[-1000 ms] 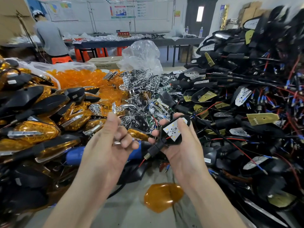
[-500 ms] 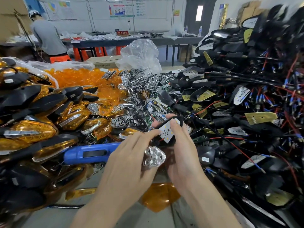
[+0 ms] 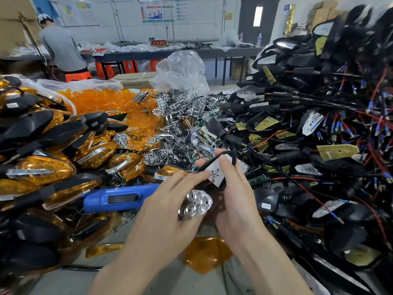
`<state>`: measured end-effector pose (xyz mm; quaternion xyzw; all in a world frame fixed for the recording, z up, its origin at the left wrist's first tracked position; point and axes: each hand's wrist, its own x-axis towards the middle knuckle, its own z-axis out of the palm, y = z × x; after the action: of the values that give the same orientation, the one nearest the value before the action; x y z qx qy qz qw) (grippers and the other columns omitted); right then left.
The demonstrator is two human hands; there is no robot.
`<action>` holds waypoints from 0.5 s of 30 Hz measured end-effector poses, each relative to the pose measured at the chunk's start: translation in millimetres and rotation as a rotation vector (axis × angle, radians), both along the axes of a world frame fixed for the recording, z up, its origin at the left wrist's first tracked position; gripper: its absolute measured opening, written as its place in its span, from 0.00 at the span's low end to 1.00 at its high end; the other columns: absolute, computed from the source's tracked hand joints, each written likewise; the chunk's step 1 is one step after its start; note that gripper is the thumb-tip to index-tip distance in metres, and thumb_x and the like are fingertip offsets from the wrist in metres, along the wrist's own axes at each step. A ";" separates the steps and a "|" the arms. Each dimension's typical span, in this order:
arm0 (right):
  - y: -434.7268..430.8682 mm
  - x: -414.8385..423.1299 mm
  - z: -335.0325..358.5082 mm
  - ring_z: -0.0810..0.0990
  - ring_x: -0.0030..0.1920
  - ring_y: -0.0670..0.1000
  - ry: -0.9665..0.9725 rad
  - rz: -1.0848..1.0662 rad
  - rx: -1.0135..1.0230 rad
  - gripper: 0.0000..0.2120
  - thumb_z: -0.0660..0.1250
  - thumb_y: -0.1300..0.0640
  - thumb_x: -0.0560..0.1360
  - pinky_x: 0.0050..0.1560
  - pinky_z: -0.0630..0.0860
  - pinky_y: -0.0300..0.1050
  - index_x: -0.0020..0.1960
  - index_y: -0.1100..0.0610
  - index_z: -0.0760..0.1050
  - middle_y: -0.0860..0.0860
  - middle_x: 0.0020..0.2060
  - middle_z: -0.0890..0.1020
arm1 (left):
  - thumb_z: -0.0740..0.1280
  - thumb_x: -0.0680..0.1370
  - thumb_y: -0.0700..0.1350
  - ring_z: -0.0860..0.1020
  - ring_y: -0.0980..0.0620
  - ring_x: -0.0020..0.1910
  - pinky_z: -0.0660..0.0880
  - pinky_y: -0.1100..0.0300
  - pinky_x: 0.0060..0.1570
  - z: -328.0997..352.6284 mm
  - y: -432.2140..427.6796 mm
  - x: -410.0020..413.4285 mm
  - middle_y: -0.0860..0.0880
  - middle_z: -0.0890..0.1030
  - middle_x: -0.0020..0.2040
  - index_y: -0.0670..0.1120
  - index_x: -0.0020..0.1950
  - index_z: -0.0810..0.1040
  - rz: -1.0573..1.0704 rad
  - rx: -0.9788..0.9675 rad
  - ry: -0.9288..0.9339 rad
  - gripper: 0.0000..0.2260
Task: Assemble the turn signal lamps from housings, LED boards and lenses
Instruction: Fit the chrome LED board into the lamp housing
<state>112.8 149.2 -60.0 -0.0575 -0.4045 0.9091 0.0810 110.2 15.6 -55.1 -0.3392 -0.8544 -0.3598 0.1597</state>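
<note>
While the left hand (image 3: pixel 168 211) grips 1 reflector (image 3: pixel 197 204), the right hand (image 3: pixel 236 201) holds 1 housing (image 3: pixel 232 156).

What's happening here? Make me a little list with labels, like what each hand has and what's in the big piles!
left hand: holds a shiny chrome reflector
right hand: holds a black housing with a white LED board inside
near edge of table: one loose amber lens
left pile: finished amber lamps
right pile: wired black housings
beside left hand: blue tool
</note>
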 end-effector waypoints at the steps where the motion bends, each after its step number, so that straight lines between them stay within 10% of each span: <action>1: 0.2 0.3 0.2 0.84 0.41 0.52 -0.004 -0.002 -0.001 0.15 0.61 0.51 0.84 0.41 0.82 0.47 0.44 0.43 0.82 0.51 0.44 0.86 | 0.63 0.75 0.49 0.77 0.56 0.50 0.77 0.56 0.44 0.3 0.3 0.3 0.60 0.75 0.52 0.61 0.69 0.71 -0.008 0.004 -0.006 0.22; 11: -0.7 0.6 2.1 0.85 0.38 0.52 -0.025 -0.002 -0.048 0.09 0.62 0.52 0.84 0.36 0.81 0.45 0.51 0.47 0.81 0.53 0.42 0.86 | 0.61 0.75 0.54 0.77 0.57 0.45 0.76 0.57 0.40 -3.0 0.8 -1.0 0.60 0.74 0.48 0.62 0.68 0.72 0.007 -0.006 0.032 0.20; 15: -2.7 -1.6 4.5 0.85 0.36 0.52 -0.014 -0.040 -0.054 0.09 0.61 0.53 0.84 0.34 0.82 0.46 0.51 0.49 0.79 0.53 0.40 0.86 | 0.63 0.76 0.63 0.80 0.57 0.38 0.75 0.63 0.35 3.3 0.8 1.7 0.58 0.81 0.41 0.59 0.55 0.76 0.043 0.323 -0.079 0.13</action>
<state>111.1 146.5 -55.4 -0.0742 -0.3793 0.9174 0.0949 111.9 16.5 -51.8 -0.2764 -0.7982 -0.5020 0.1858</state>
